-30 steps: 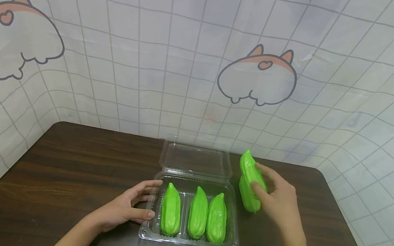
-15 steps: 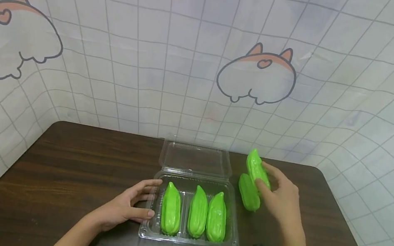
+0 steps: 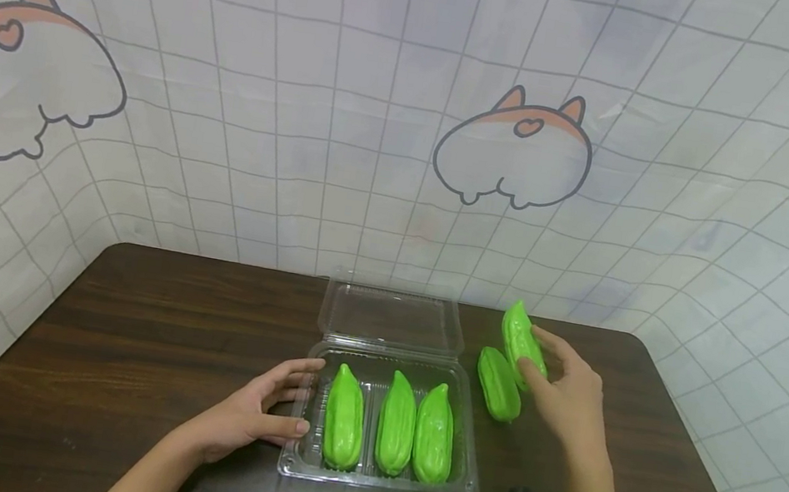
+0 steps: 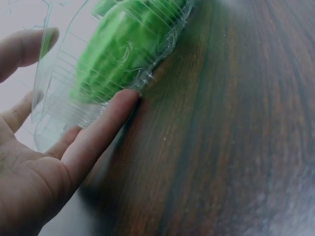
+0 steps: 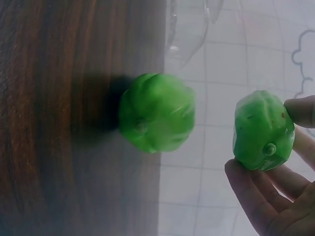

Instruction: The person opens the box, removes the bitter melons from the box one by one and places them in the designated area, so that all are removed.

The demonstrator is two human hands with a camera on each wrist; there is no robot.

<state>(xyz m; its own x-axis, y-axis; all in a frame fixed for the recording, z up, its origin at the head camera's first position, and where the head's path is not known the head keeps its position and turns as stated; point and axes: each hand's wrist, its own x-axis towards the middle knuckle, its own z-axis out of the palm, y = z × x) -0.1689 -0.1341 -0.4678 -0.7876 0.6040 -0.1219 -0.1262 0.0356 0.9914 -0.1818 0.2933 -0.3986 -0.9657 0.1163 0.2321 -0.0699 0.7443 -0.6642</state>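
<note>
- Here we go: the right hand (image 3: 570,395) has drifted a touch further right of the clear clamshell box (image 3: 376,483), taking the held green gourd (image 3: 523,344) with it; the grip is clamped on it, thumb one side, fingers the other.
- That uncovers the loose green gourd (image 3: 498,385), on the table right of the box; my read is that the pair are now separated, only one being handled.
- No change from the left hand (image 3: 261,408): grip apart, fingers spread and resting against the box's left wall, apparently steadying it.
- Inside the box, one gourd (image 3: 344,420) left of the divider, two gourds (image 3: 396,427) right of it; behind, the lid (image 3: 392,317) stands open.
- Underneath it all, a dark wood-grain table (image 3: 160,348).
- Beyond the box, a creased white grid-patterned sheet (image 3: 288,139) with cartoon animal rears (image 3: 513,158).
</note>
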